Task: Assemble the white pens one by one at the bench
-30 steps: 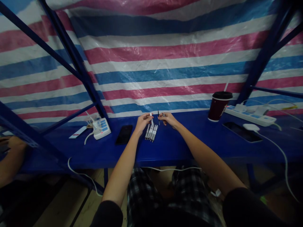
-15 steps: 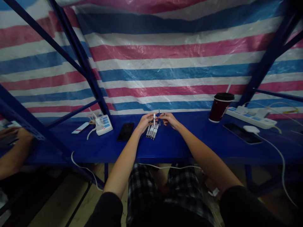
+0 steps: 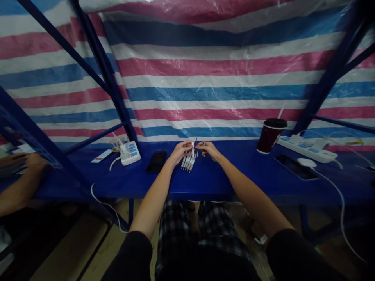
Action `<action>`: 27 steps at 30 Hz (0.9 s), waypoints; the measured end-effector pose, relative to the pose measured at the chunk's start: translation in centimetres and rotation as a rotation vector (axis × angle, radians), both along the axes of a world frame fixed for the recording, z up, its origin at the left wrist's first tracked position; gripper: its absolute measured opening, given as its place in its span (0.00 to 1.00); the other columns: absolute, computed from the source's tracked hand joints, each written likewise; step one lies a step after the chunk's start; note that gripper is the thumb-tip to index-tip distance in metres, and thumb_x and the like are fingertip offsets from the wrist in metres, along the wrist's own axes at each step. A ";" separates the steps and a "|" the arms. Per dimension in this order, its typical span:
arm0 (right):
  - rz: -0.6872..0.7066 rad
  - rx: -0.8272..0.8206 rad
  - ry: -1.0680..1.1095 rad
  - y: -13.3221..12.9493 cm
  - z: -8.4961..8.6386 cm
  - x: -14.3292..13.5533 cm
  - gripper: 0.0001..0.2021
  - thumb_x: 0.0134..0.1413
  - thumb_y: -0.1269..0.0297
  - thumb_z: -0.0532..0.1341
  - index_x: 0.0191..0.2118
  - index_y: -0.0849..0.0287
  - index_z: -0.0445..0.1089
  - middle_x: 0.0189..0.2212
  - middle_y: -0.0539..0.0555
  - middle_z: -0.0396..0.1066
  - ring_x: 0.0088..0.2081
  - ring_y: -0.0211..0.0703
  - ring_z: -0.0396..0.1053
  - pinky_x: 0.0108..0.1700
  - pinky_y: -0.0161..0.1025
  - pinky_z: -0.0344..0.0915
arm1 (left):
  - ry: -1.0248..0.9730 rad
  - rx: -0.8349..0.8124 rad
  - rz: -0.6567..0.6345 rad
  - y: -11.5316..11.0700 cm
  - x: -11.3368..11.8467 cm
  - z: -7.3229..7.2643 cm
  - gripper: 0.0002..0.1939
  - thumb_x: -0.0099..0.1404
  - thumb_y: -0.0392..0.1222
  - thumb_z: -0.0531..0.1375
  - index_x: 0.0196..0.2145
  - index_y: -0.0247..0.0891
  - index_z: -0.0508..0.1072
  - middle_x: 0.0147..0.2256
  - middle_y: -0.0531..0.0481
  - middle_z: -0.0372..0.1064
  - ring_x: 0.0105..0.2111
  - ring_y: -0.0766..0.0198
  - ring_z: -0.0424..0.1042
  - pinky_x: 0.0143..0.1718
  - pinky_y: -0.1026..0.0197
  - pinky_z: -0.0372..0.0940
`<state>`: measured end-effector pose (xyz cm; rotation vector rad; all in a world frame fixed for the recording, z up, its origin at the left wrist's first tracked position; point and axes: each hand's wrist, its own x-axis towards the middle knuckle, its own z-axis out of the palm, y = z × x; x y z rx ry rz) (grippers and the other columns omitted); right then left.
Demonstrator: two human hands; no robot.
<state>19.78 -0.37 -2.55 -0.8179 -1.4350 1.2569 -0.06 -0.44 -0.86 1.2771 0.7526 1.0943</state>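
Observation:
My left hand (image 3: 180, 151) is closed around a white pen (image 3: 193, 146), held nearly upright over the desk. Close beside it, the fingertips of my right hand (image 3: 209, 150) pinch a thin, dark stick (image 3: 196, 139) that looks like a pen refill and stands about vertical. The pen and the stick are almost side by side; whether they touch is too small to tell. Below my left hand, several white pens with dark tips (image 3: 187, 164) lie in a row on the blue desk (image 3: 211, 179), partly covered by my fingers.
A black phone (image 3: 156, 162) lies to the left, near a white power strip (image 3: 130, 153). To the right stand a dark red lidded cup (image 3: 271, 136), another phone (image 3: 295, 168) with a white charger, and a second power strip (image 3: 307, 149). Another person's arm (image 3: 23, 181) rests at far left.
The white pen in my left hand has come closer to the thin stick, and the gap between my hands has narrowed slightly. My view has shifted a little.

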 end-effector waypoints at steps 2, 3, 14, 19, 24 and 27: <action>-0.001 0.003 0.012 -0.1 0.0 0.0 0.18 0.39 0.54 0.75 0.30 0.60 0.72 0.15 0.41 0.55 0.16 0.30 0.50 0.17 0.33 0.56 | 0.003 0.000 0.001 0.0 0.1 0.0 0.17 0.58 0.31 0.68 0.47 0.35 0.80 0.39 0.43 0.75 0.36 0.63 0.76 0.35 0.62 0.73; 0.000 0.002 0.016 -0.2 -0.1 0.0 0.19 0.39 0.53 0.75 0.30 0.60 0.72 0.16 0.41 0.56 0.16 0.30 0.51 0.17 0.33 0.56 | 0.001 0.002 0.002 0.0 0.1 -0.1 0.17 0.59 0.31 0.68 0.47 0.35 0.80 0.39 0.43 0.75 0.36 0.63 0.76 0.35 0.63 0.73; 0.035 0.023 0.000 -0.4 0.0 -0.3 0.20 0.40 0.51 0.75 0.30 0.60 0.72 0.17 0.44 0.62 0.16 0.30 0.52 0.17 0.32 0.57 | -0.030 -0.025 -0.047 -0.1 0.5 -0.1 0.15 0.61 0.30 0.66 0.47 0.32 0.78 0.41 0.40 0.78 0.34 0.58 0.79 0.39 0.55 0.76; 0.019 0.039 -0.005 -0.3 0.0 -0.4 0.20 0.40 0.51 0.75 0.30 0.60 0.72 0.16 0.44 0.63 0.16 0.31 0.54 0.17 0.33 0.57 | -0.025 -0.005 -0.035 -0.5 0.6 0.4 0.14 0.62 0.30 0.65 0.46 0.33 0.79 0.40 0.41 0.78 0.32 0.60 0.79 0.37 0.56 0.75; 0.020 0.055 -0.021 -0.3 0.0 -0.3 0.20 0.40 0.50 0.75 0.30 0.60 0.72 0.16 0.44 0.63 0.16 0.31 0.55 0.17 0.32 0.57 | 0.004 0.000 -0.042 -0.6 0.5 0.5 0.15 0.60 0.31 0.68 0.46 0.33 0.79 0.41 0.41 0.78 0.33 0.59 0.79 0.37 0.57 0.74; 0.020 0.054 -0.028 -0.4 0.1 -0.3 0.21 0.39 0.50 0.75 0.30 0.60 0.71 0.17 0.45 0.64 0.17 0.32 0.56 0.17 0.32 0.56 | 0.002 -0.012 -0.044 -0.5 0.5 0.4 0.15 0.60 0.30 0.68 0.46 0.32 0.79 0.40 0.41 0.78 0.33 0.58 0.79 0.38 0.56 0.74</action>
